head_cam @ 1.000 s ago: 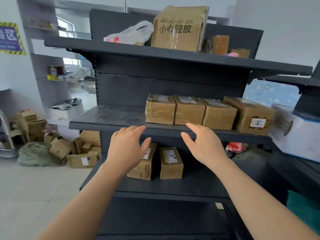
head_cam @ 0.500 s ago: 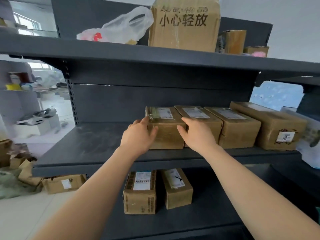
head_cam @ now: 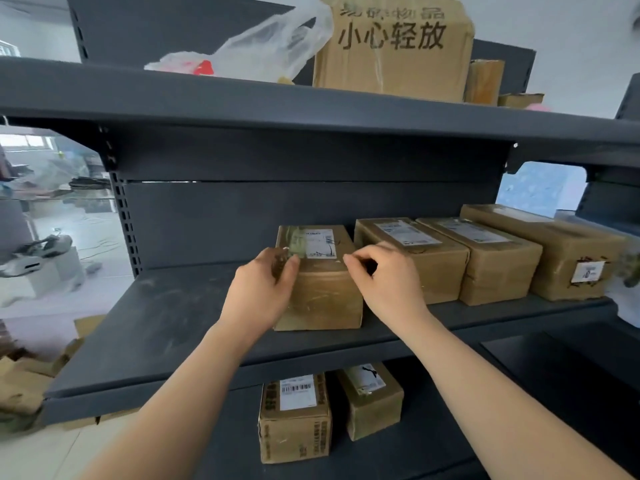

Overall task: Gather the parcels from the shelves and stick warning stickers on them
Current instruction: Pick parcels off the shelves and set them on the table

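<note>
Both hands clamp one parcel [head_cam: 318, 282]: the left hand [head_cam: 263, 292] presses its left face with fingers curled over the top edge, and the right hand [head_cam: 388, 282] grips its right top edge with bent fingers. The parcel sits on the middle shelf [head_cam: 173, 313], leftmost of a row; its neighbour box [head_cam: 415, 258] stands just right of it, and two more parcels [head_cam: 332, 414] lie on the shelf below.
</note>
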A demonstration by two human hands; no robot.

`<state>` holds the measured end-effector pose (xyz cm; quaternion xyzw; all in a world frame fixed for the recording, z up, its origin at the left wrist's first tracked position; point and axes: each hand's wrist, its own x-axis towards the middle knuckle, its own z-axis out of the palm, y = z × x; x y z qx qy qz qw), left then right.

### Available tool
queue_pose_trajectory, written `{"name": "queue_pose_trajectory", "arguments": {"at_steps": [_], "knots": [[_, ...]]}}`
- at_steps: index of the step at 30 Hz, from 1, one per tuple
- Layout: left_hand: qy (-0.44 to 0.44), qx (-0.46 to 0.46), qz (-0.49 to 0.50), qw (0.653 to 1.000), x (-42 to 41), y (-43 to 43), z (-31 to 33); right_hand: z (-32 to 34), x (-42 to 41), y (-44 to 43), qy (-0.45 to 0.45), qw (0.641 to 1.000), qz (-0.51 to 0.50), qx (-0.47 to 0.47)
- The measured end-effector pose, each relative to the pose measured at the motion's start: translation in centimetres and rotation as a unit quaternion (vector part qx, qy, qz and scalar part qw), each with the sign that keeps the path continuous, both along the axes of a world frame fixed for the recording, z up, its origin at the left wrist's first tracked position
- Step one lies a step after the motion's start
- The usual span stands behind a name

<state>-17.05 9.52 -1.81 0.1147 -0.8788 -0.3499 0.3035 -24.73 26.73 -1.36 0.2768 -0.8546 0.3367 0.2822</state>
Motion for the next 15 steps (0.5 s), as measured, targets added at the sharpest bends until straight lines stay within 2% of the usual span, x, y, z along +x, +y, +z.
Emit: {"name": "queue_pose_trajectory", "arguments": {"at_steps": [4, 8, 11, 15], "knots": [[-0.027, 0.044, -0.022, 0.998, -0.6, -1.5, 0.5, 0.5, -0.5, -1.4, -0.112, 0.993, -0.007, -0.031], [-0.098, 0.17, -0.088, 0.977, -1.3, -1.7, 1.0, 0.5, -0.7, -2.1, -0.254, 0.966, 0.017, -0.041], [-0.102, 0.251, -0.112, 0.956, -1.1, -1.5, 0.7, 0.3, -0.4, -2.3, -0.274, 0.96, 0.028, -0.052], [-0.057, 0.284, -0.127, 0.949, -0.2, -0.7, 0.1, 0.0, 0.5, -2.1, -0.267, 0.959, 0.041, -0.085]]}}
